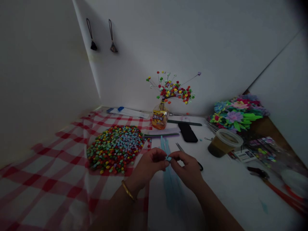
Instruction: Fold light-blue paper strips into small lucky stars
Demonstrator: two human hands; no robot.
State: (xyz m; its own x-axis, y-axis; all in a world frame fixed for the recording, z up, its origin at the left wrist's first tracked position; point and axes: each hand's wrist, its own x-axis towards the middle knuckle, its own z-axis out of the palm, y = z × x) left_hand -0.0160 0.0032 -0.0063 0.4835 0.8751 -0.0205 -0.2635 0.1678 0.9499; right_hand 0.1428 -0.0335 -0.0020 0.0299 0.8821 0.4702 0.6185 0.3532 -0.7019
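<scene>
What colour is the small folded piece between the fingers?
The small folded piece is light blue; head view.

the label (158, 117) on the bottle (161, 126) reads "冰紅茶".

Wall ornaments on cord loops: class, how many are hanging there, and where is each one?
2. One dark ornament hangs at the upper left, near the wall's corner; the other, browner ornament hangs just right of it. Neither is hidden.

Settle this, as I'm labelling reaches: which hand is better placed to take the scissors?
Right, I'd judge: the right hand is beside the scissors, their black handle just past its outer side. The left hand is farther off, and both pinch a blue strip.
</scene>
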